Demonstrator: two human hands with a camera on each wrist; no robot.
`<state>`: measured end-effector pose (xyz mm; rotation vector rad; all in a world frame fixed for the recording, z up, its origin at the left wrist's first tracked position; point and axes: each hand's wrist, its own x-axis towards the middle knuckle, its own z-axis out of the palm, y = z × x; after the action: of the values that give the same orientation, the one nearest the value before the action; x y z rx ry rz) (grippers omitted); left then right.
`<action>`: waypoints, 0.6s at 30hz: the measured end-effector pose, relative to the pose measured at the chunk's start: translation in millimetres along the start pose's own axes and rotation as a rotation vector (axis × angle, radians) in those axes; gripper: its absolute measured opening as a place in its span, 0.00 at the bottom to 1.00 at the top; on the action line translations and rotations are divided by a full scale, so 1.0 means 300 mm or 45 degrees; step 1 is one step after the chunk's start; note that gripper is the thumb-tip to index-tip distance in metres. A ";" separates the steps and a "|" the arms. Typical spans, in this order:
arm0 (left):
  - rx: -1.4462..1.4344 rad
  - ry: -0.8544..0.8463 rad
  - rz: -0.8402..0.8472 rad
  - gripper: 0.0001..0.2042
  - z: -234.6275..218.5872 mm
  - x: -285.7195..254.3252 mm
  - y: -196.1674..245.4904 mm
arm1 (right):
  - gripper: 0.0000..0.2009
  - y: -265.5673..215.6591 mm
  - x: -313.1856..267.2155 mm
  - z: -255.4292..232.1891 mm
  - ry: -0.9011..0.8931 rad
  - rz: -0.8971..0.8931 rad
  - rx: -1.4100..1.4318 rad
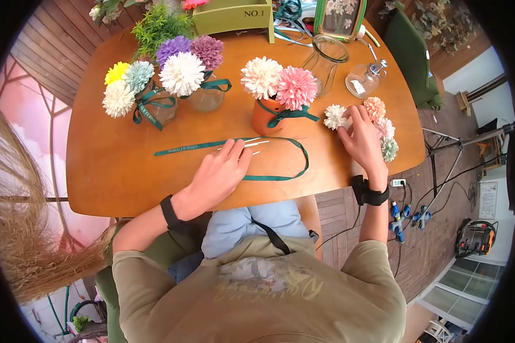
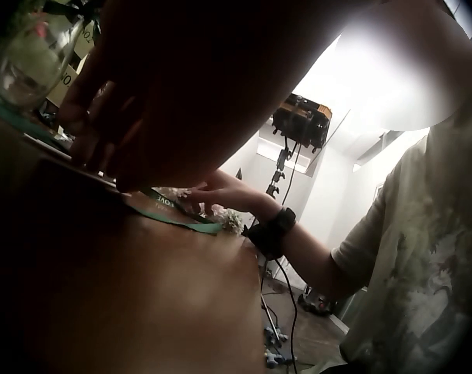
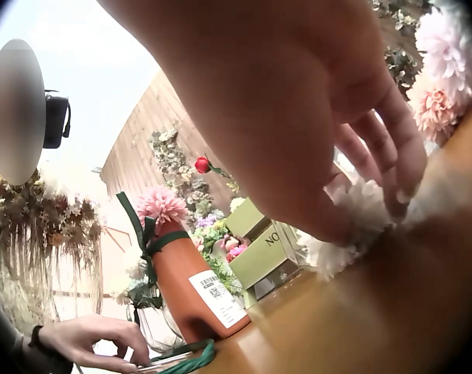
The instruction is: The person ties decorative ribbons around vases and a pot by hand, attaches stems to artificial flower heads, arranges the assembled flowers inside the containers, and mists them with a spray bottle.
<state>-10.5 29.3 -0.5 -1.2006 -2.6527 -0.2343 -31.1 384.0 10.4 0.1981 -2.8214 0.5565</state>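
Note:
Bent over several thin white sticks, the left hand has its fingertips closed on them just above the table. A green lettered ribbon passes beneath these sticks and loops to the right. The right hand pinches a white flower between thumb and fingers; in the right wrist view the hand partly covers that white flower. Beside the right hand lie an orange flower, a pink one and a green one. The flower stems are hidden.
An orange vase with two flowers and a ribbon bow stands between the hands, farther back. Glass vases with flowers are at the left. Behind are an empty glass vase, a spray bottle, a green box and a frame.

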 end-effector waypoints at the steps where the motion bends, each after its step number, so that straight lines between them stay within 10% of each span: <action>1: 0.032 0.002 -0.001 0.10 0.001 0.006 0.000 | 0.13 -0.011 -0.001 0.000 0.003 0.040 0.115; 18: -0.059 0.104 0.018 0.07 -0.215 0.082 0.021 | 0.23 -0.202 0.052 -0.135 0.277 -0.008 1.332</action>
<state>-13.1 36.1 68.3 -1.1966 -2.5817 -0.3366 -25.9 342.9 72.3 0.2998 -2.0542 1.8534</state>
